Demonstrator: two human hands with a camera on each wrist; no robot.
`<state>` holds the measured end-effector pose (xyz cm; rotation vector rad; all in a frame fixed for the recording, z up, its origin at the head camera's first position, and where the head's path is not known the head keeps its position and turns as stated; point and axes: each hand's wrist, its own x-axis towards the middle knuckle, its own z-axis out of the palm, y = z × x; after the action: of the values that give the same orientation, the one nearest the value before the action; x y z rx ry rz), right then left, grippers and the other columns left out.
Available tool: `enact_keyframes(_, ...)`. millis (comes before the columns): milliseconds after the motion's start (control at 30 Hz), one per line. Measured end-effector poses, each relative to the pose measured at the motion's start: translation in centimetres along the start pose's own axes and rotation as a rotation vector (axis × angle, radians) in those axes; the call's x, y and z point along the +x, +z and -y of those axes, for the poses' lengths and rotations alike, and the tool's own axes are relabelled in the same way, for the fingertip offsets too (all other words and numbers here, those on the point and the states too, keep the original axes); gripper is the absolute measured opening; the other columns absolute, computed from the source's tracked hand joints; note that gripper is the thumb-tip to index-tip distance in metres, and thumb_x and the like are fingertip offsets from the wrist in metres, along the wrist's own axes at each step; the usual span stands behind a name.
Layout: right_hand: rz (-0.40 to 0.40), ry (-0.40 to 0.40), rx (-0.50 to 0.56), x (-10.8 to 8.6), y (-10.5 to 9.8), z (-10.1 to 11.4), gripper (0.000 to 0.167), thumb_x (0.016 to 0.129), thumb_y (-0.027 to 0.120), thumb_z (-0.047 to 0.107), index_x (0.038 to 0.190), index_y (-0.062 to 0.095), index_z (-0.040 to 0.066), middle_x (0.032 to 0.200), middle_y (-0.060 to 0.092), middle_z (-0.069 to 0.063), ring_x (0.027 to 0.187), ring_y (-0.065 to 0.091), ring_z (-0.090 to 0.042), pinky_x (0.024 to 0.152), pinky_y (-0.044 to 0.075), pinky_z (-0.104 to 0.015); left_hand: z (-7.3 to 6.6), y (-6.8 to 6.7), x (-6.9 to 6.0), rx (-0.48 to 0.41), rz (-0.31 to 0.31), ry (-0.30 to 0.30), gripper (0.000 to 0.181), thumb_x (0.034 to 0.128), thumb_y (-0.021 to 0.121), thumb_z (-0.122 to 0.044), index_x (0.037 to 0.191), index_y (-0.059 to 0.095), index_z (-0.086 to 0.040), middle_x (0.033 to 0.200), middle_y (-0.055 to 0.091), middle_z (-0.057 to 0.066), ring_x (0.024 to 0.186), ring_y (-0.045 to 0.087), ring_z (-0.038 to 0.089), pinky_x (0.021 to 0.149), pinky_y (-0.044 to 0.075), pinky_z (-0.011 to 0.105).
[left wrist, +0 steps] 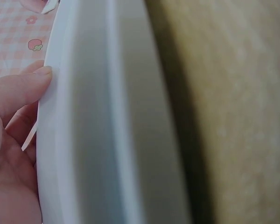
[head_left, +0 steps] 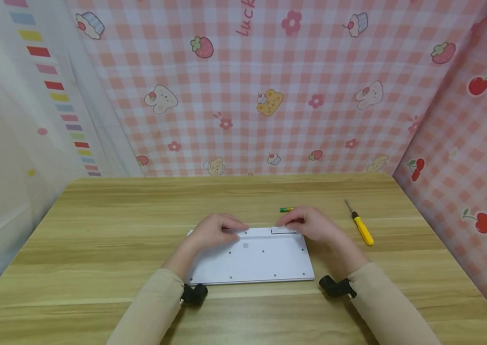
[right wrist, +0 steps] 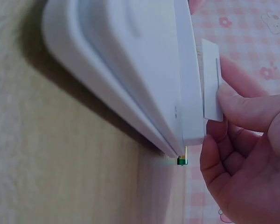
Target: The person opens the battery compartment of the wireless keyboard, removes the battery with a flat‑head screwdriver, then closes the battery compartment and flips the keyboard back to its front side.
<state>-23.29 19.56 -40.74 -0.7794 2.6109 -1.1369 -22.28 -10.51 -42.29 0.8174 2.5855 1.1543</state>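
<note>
A white keyboard (head_left: 249, 262) lies underside up on the table, small dark screw holes across its back. At its far edge, left of the middle, my left hand (head_left: 214, 231) grips the raised rim; in the left wrist view the thumb (left wrist: 35, 84) lies on that rim with fingers bent behind it. My right hand (head_left: 314, 224) pinches a small white battery cover (right wrist: 212, 81) between thumb and fingers. The cover stands tilted, lifted off the keyboard's back near the far right corner. Just beyond that hand lies a green battery (head_left: 286, 209), partly hidden by the fingers.
To the right of the keyboard lies a screwdriver (head_left: 363, 230) with a yellow handle, its shaft pointing away. The wooden table (head_left: 97, 249) ends at a pink checked cloth (head_left: 243, 134) at the back, with more cloth on both sides.
</note>
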Motion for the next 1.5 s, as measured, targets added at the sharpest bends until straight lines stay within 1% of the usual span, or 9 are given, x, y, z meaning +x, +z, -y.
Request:
enact_keyframes(133,0.015,0.013,-0.002,0.1,0.1,0.1,0.023,0.093,0.063,-0.003,0.102,0.078,0.011,0.104,0.072,-0.002,0.095,0.062,-0.019,0.082,0.052,-0.034,0.1,0.1,0.0,-0.001,-0.002,0.003,0.030,0.0862,0.075,-0.006,0.116,0.075,-0.013,0.122,0.068,0.007,0.117,0.060,0.026,0.104,0.045,0.040)
enact_keyframes(267,0.022,0.043,-0.008,0.1,0.2,0.2,0.023,0.094,0.063,-0.003,0.102,0.078,0.012,0.105,0.071,-0.001,0.093,0.060,-0.018,0.080,0.051,-0.033,0.1,0.1,0.0,-0.005,-0.005,0.004,0.031,0.0862,0.075,-0.006,0.116,0.075,-0.012,0.121,0.068,0.007,0.116,0.060,0.026,0.104,0.045,0.040)
enact_keyframes(600,0.005,0.095,-0.012,0.0,0.4,0.5,0.024,0.094,0.063,-0.002,0.102,0.079,0.015,0.103,0.068,0.001,0.096,0.059,-0.019,0.084,0.052,-0.035,0.0,0.0,0.0,0.010,-0.013,0.001,0.030,0.0862,0.075,-0.006,0.115,0.075,-0.012,0.121,0.069,0.007,0.116,0.060,0.026,0.104,0.045,0.040)
enact_keyframes(767,0.006,0.072,-0.003,0.1,0.5,0.2,0.024,0.093,0.064,-0.003,0.102,0.079,0.012,0.101,0.067,0.000,0.097,0.060,-0.020,0.086,0.052,-0.036,-0.2,0.0,-0.1,0.026,-0.015,0.004,0.029,0.0864,0.074,-0.006,0.115,0.076,-0.012,0.121,0.069,0.007,0.116,0.060,0.027,0.103,0.045,0.041)
enact_keyframes(933,0.013,0.061,-0.001,0.1,0.5,0.0,0.023,0.093,0.064,-0.003,0.102,0.079,0.012,0.099,0.066,0.000,0.095,0.059,-0.019,0.084,0.050,-0.035,-0.2,0.0,-0.1,0.023,-0.011,0.003,0.029,0.0866,0.074,-0.006,0.115,0.076,-0.013,0.121,0.069,0.007,0.116,0.061,0.026,0.103,0.046,0.041)
enact_keyframes(1100,0.023,0.038,-0.005,0.1,0.5,-0.3,0.023,0.092,0.065,-0.003,0.104,0.079,0.011,0.096,0.063,0.000,0.089,0.055,-0.018,0.076,0.049,-0.030,-0.1,0.0,-0.1,0.019,-0.014,0.006,0.029,0.0868,0.074,-0.006,0.115,0.076,-0.013,0.120,0.069,0.006,0.115,0.061,0.025,0.102,0.046,0.040)
enact_keyframes(1233,0.046,-0.010,-0.032,-0.1,0.4,-0.8,0.023,0.092,0.066,0.000,0.109,0.078,0.011,0.096,0.062,0.000,0.087,0.053,-0.018,0.072,0.047,-0.028,0.0,0.1,0.0,0.013,-0.017,0.006,0.030,0.0863,0.074,-0.005,0.115,0.076,-0.013,0.119,0.069,0.006,0.114,0.061,0.025,0.102,0.046,0.040)
enact_keyframes(1367,0.070,-0.034,-0.058,-0.4,0.3,-1.1,0.026,0.093,0.066,0.003,0.116,0.075,0.011,0.101,0.061,-0.001,0.091,0.053,-0.018,0.075,0.048,-0.029,0.1,0.1,0.0,0.003,-0.020,0.007,0.030,0.0855,0.075,-0.005,0.114,0.076,-0.012,0.119,0.069,0.007,0.114,0.062,0.026,0.102,0.047,0.041)
enact_keyframes(1500,0.090,-0.056,-0.088,-0.6,0.3,-1.3,0.029,0.094,0.065,0.002,0.120,0.073,0.010,0.106,0.060,-0.004,0.095,0.051,-0.020,0.079,0.047,-0.031,0.2,0.1,0.0,0.002,-0.026,0.006,0.029,0.0850,0.076,-0.005,0.113,0.076,-0.012,0.118,0.069,0.007,0.113,0.062,0.026,0.101,0.047,0.041)
